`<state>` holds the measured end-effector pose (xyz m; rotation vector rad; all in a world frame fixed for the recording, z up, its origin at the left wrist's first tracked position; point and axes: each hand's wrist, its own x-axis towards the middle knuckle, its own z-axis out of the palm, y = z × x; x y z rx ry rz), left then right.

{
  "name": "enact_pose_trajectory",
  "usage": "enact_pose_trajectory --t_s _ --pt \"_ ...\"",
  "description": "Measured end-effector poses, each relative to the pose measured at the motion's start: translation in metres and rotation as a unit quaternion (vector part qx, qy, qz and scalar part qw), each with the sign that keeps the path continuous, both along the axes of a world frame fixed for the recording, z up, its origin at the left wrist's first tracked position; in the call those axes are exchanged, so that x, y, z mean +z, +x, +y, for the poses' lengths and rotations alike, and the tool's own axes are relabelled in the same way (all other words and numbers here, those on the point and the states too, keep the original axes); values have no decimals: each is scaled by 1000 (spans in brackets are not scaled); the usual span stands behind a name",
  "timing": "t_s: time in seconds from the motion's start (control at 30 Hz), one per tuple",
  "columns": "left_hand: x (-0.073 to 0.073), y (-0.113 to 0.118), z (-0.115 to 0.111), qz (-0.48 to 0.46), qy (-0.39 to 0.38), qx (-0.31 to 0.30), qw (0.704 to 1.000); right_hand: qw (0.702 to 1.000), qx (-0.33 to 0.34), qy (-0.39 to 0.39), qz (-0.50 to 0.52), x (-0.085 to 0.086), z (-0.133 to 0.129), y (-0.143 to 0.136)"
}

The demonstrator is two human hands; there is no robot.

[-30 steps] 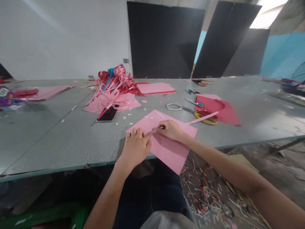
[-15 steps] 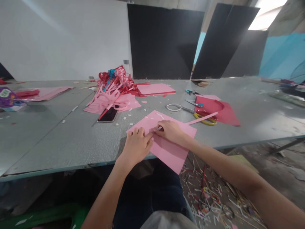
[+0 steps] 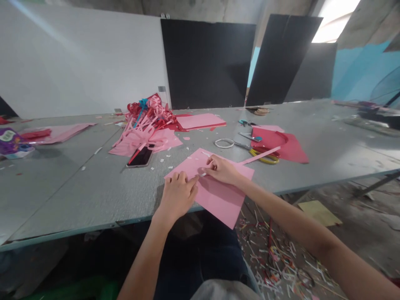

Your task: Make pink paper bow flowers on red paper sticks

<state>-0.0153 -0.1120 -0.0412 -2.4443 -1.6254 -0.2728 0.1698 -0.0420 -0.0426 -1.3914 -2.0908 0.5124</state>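
Watching from my end, I've got a pink sheet (image 3: 223,199) just below the middle of the frame, its near corner poking past the edge of the table (image 3: 93,200). My left hand (image 3: 178,193) rests on its left side, fingers bent but not wrapped around anything. My right hand (image 3: 223,170) has its fingers curled by a little white bit (image 3: 203,174); can't tell if it's actually pinched. Further back there's a phone (image 3: 140,157) left of centre, scissors (image 3: 265,159) right of centre, then a messy ribbon pile (image 3: 150,114) upper left of centre, and a black board (image 3: 209,62) up top.
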Motion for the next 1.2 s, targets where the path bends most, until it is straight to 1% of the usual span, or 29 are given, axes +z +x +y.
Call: enact_pose_trajectory --t_s 0.13,0.33,0.47,0.67,0.87,0.97,1.07,1.13,1.2 --pt "0 0 0 2 -1 -1 1000 1000 7 0 26 -2 0 0" --pt "1 0 1 4 -1 2 1000 999 -21 33 -7 -4 -3 -2" --pt "2 1 0 4 -2 6 1000 999 -21 38 -15 -4 -3 -2" --pt "3 1 0 14 -4 4 1000 999 10 51 4 -4 -3 3" --pt "0 0 1 -13 3 1 1000 996 57 40 47 -4 5 14" --pt "0 -2 1 -7 7 0 1000 994 53 26 94 -5 9 22" --pt "0 -3 -1 -3 16 -1 1000 990 24 61 121 -6 0 32" --pt "1 -3 -2 -14 22 -2 1000 992 28 84 89 -7 -14 38" --pt "2 -4 -3 -29 28 -3 999 994 59 93 28 -9 -31 44"
